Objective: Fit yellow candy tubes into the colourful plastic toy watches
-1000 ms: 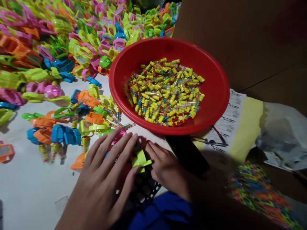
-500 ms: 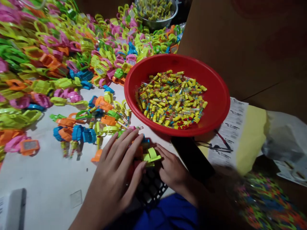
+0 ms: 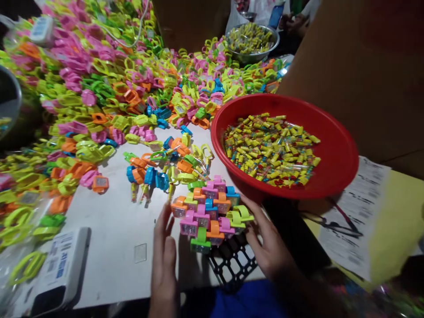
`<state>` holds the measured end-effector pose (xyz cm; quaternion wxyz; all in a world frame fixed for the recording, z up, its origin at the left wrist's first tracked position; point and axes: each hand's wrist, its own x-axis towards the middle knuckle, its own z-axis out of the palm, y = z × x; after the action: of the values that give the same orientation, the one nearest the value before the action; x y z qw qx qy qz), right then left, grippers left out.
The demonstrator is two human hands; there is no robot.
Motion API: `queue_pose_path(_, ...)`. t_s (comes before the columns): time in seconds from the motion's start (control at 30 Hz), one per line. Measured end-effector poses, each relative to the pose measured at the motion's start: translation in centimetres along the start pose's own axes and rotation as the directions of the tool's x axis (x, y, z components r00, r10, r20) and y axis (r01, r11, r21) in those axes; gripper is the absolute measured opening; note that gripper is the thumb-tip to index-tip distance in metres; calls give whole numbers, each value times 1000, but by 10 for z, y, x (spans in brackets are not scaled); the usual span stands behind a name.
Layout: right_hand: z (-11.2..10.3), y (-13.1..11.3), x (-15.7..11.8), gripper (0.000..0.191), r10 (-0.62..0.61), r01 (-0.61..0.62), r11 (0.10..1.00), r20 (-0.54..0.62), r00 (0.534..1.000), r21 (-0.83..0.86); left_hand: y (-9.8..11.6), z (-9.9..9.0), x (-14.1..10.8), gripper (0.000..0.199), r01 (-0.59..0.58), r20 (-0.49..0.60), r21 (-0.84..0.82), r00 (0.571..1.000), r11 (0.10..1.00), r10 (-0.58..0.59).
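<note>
A packed block of colourful plastic toy watches (image 3: 208, 210) stands in a black plastic grid rack (image 3: 232, 265) at the table's front. My left hand (image 3: 164, 256) is upright along the block's left side, fingers stretched out, fingertips close to an orange watch; contact is unclear. On the right side, my right hand (image 3: 265, 240) has its thumb and fingers around the yellow-green watches (image 3: 240, 216) at the block's edge. Just behind the block lies a small group of loose toy watches (image 3: 155, 176), some with candy-filled tubes attached.
A red basin (image 3: 344, 150) of yellow-capped candy tubes stands behind on the right. A big heap of toy watches (image 3: 99, 79) covers the back and left. Glasses (image 3: 344, 221) lie on printed paper at right, a white device (image 3: 59, 269) at front left. Far back, another person's hand (image 3: 296, 24) shows.
My left hand has moved from over the block to its left side, uncovering the watches. The right hand stays at the right edge. The view has shifted left and upward.
</note>
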<state>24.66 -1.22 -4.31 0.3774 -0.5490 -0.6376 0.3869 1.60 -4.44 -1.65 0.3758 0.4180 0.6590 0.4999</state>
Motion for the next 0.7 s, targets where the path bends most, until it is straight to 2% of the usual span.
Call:
queue_pose_path(0.1,3,-4,-1,77,49,-50,998,37,998,49,-3,12,-3,61,68,67,-23,996,997,-66)
queue_pose_path(0.2,-1,-6,-1,72,79,-83,994,52,995,70,-2,14,1,62,79,92,-26,993,997,-76)
queue_pose_path(0.3,-8,-14,2,68,22,-25,996,43,999,85,-4,10,4,58,78,110,-49,991,996,-72)
queue_pose_path(0.4,-14,-32,7,74,-84,85,996,30,996,-9,-4,9,2,56,35,100,-29,995,999,-32)
queue_pose_path(0.47,-16,-46,11,75,-121,129,984,72,990,-121,-2,10,-2,54,-17,92,4,996,1000,16)
queue_pose_path(0.57,-17,-59,17,77,-101,129,971,143,985,-203,4,14,-7,48,-77,131,65,989,995,68)
queue_pose_path(0.7,-18,-58,20,81,-73,106,975,172,982,-195,7,16,-6,46,-132,232,146,968,980,96)
